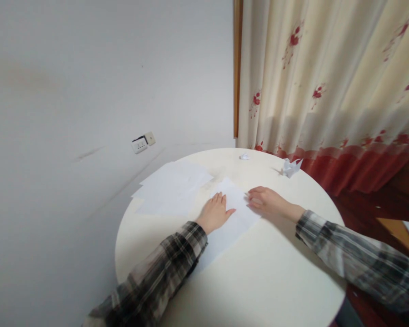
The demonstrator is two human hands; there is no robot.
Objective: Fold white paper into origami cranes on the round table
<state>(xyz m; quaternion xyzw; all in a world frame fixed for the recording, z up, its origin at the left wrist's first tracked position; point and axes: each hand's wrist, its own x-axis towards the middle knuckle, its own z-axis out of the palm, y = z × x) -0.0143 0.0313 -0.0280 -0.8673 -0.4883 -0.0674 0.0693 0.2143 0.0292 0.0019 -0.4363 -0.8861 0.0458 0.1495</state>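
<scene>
A white sheet of paper (pixel 230 225) lies slantwise on the round white table (pixel 269 268), and its upper part looks folded. My left hand (pixel 215 211) rests flat on it, palm down, fingers stretched out and thumb apart. At the sheet's right edge my right hand (pixel 267 200) has its fingers bent, with thumb and fingertips drawn together on the paper's edge. Part of the sheet is hidden under the left hand and forearm.
Several loose white sheets (pixel 173 186) overlap on the table's left side. Near the far edge sit a small crumpled paper (pixel 244 156) and a folded paper crane (pixel 291 168). A wall with a socket (pixel 139 145) borders the left; a flowered curtain (pixel 310 91) hangs behind.
</scene>
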